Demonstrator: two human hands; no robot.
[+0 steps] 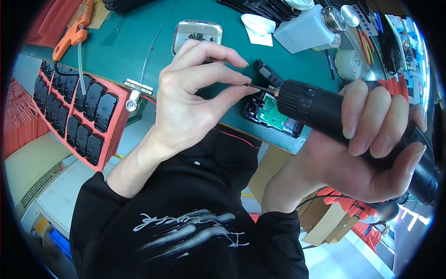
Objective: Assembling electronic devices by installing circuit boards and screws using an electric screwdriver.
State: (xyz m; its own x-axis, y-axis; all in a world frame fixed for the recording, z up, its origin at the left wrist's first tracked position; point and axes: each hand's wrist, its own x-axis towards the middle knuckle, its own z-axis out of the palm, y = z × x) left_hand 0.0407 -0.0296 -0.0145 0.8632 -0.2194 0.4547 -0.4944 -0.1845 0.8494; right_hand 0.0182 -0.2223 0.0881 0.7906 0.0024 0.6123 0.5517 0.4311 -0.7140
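Note:
My right hand (367, 144) is wrapped round a black electric screwdriver (311, 104), its thin bit (261, 88) aimed left. At the bit's tip, my left hand (186, 93) pinches what looks like a tiny dark screw between thumb and index finger; the fingertips mostly hide it. Just below the bit, a green circuit board (273, 114) sits in a black housing (297, 131) near the table's edge. A small black device (265, 72) lies behind it. Beyond my left hand stands a metal tin (200, 22) with several tiny dark screws (197, 36).
On the left, a red foam tray (121, 104) holds several black covers (106, 111), with an orange glue gun (74, 37) above it. A white dispenser bottle (299, 30) and a white cloth (258, 29) are at the back right of the green table (134, 32). Cardboard (320, 218) stands below right.

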